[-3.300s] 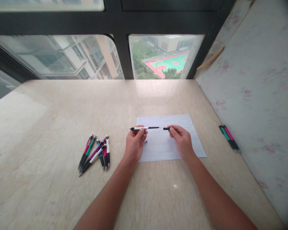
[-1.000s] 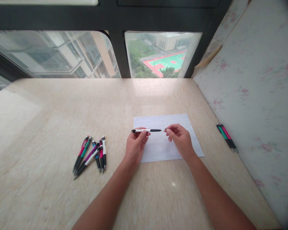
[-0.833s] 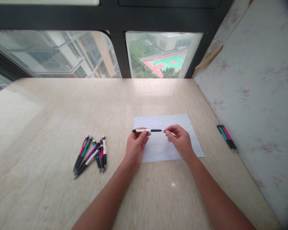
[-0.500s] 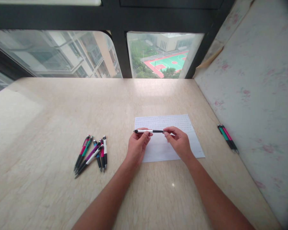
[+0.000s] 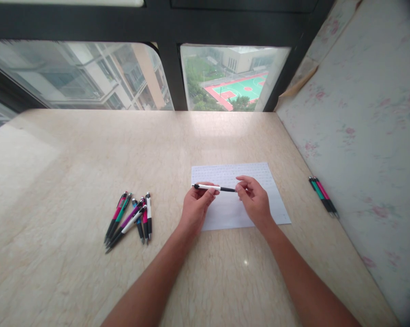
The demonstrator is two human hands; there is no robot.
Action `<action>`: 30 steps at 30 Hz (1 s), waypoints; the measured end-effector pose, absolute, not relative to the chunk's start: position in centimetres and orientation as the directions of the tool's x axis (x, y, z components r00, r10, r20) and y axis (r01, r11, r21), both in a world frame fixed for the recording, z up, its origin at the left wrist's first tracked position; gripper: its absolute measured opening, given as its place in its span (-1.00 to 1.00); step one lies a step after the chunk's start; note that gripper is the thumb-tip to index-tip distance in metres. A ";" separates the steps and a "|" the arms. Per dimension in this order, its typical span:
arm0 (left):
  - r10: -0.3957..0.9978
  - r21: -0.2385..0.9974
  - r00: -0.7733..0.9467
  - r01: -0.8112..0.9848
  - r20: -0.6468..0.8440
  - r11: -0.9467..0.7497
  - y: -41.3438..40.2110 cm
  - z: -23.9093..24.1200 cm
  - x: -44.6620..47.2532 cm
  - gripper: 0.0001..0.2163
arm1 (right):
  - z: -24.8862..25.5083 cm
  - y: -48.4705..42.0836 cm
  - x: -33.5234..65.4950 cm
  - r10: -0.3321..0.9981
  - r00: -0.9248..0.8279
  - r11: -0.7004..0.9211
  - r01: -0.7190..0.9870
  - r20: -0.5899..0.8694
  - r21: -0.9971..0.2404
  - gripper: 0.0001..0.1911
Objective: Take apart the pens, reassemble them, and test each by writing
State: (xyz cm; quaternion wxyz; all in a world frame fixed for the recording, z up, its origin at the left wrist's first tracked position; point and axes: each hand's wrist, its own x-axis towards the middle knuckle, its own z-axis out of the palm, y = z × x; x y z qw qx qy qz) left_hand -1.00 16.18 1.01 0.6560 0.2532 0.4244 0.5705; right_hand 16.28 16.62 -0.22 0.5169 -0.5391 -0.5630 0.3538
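A white ballpoint pen (image 5: 210, 187) with a black grip lies nearly level between my hands, its clip end to the left. My left hand (image 5: 197, 204) pinches its white barrel between thumb and fingers. At the black tip end, my right hand (image 5: 254, 200) has its thumb and a finger closed on the point, while another finger is raised. Beneath both hands is a sheet of paper (image 5: 225, 213) with rows of handwriting on its upper part.
Several pens (image 5: 126, 222) in pink, green, purple, blue and white lie loosely piled at the left. Several more pens (image 5: 322, 196), green and pink among them, rest against the papered wall (image 5: 375, 150) at the right. A dark window frame (image 5: 176, 77) bounds the stone sill at the back.
The pen has shifted slightly right and its tip now slopes down a little. My right hand's fingers have loosened somewhat, with one lifting higher.
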 end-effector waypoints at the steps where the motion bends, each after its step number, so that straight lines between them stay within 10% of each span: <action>1: 0.964 0.819 -0.017 -0.531 -0.266 0.217 16.2 1.0 -1.0 -0.78 | -0.2 16.5 16.3 0.975 0.101 0.171 0.223 0.197 -0.960 -0.73; 24: 0.959 0.784 -0.007 -0.577 -0.284 0.228 16.4 0.6 -1.2 -0.77 | 0.2 16.6 16.5 0.957 -0.117 0.289 0.446 0.264 -0.847 -0.64; 30: 0.979 0.920 -0.074 -0.360 -0.191 0.153 16.4 0.9 -1.5 -0.77 | 0.8 16.6 16.7 0.930 -0.186 0.366 0.485 0.316 -0.794 -0.68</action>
